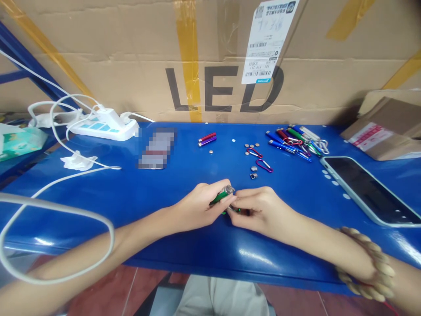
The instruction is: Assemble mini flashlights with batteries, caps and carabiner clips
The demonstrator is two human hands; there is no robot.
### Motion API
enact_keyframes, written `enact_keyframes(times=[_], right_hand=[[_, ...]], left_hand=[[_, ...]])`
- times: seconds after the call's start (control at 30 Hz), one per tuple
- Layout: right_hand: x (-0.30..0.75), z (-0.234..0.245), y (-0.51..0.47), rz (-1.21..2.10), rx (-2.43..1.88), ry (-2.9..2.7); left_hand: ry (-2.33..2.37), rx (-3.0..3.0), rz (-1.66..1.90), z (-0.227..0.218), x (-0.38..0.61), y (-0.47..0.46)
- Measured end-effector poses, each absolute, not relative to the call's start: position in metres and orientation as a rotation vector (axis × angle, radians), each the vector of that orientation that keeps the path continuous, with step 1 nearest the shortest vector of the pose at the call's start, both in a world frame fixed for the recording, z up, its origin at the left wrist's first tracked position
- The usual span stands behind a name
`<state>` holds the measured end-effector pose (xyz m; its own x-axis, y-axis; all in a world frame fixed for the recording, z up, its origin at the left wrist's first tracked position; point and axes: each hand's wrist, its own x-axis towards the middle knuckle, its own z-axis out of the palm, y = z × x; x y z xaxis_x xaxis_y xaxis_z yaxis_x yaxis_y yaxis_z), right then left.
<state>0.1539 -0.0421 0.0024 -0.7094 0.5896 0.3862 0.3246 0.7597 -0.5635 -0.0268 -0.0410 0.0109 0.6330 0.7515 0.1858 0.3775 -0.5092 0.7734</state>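
Note:
My left hand [200, 206] is closed around a small green keychain flashlight [222, 195], its silver end pointing up and to the right. My right hand [256, 210] meets it at that end, fingers pinched on a small part I cannot make out. Both hands rest on the blue table [131, 193] near its front edge. Beyond them lie loose button cells [251, 145], two carabiner clips [259, 159] and a small silver cap [253, 176].
A pile of coloured flashlights [296, 140] sits back right, red and purple tubes [207, 139] at back centre. A phone [368, 188] lies at the right, a power strip [103, 125] with white cables back left. A cardboard box [210, 57] walls the back.

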Motion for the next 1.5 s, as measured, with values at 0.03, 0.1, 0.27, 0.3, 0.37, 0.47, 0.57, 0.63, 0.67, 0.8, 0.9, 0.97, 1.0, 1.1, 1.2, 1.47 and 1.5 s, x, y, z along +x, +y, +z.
enact_keyframes(times=[0.03, 0.1, 0.27, 0.3, 0.37, 0.47, 0.57, 0.63, 0.67, 0.8, 0.9, 0.97, 1.0, 1.1, 1.2, 1.47, 1.5], right_hand=[[0.154, 0.003, -0.042, 0.642, -0.682, -2.391], [0.155, 0.006, -0.040, 0.621, -0.685, -2.379], [0.162, 0.013, -0.031, 0.414, -0.805, -2.332], [0.163, 0.014, -0.030, 0.363, -0.827, -2.328], [0.164, 0.013, -0.030, 0.260, -0.831, -2.347], [0.163, 0.011, -0.033, 0.149, -0.779, -2.403], [0.163, 0.010, -0.037, 0.086, -0.766, -2.414], [0.163, 0.009, -0.039, 0.034, -0.757, -2.426], [0.163, 0.009, -0.040, 0.008, -0.746, -2.433], [0.162, 0.007, -0.040, 0.121, -0.752, -2.393], [0.162, 0.006, -0.038, 0.265, -0.763, -2.406], [0.162, 0.006, -0.036, 0.249, -0.788, -2.460], [0.163, 0.005, -0.036, 0.237, -0.800, -2.484], [0.165, 0.006, -0.034, 0.293, -0.781, -2.547], [0.166, 0.010, -0.034, 0.320, -0.766, -2.641], [0.165, 0.010, -0.038, -0.061, -0.725, -2.818], [0.164, 0.009, -0.039, -0.031, -0.730, -2.795]], left_hand=[[0.886, 2.127, 0.661, 0.011, -0.027, -0.041], [0.935, 2.086, 0.654, 0.013, -0.028, -0.042], [1.135, 1.988, 0.567, 0.021, -0.031, -0.044], [1.137, 1.990, 0.537, 0.022, -0.031, -0.044], [1.130, 1.958, 0.531, 0.022, -0.030, -0.045], [1.121, 1.816, 0.687, 0.020, -0.027, -0.045], [1.051, 1.661, 0.875, 0.016, -0.024, -0.045], [0.998, 1.551, 0.925, 0.015, -0.023, -0.044], [0.980, 1.505, 0.925, 0.015, -0.023, -0.043], [0.977, 1.570, 0.908, 0.015, -0.024, -0.043], [1.028, 1.840, 0.871, 0.015, -0.024, -0.043], [1.040, 1.984, 0.822, 0.014, -0.025, -0.043], [1.041, 2.030, 0.809, 0.014, -0.026, -0.043], [1.036, 2.087, 0.793, 0.013, -0.027, -0.040], [1.027, 2.107, 0.723, 0.011, -0.029, -0.035], [0.884, 2.246, 0.467, 0.014, -0.035, -0.033], [0.876, 2.253, 0.468, 0.014, -0.036, -0.034]])
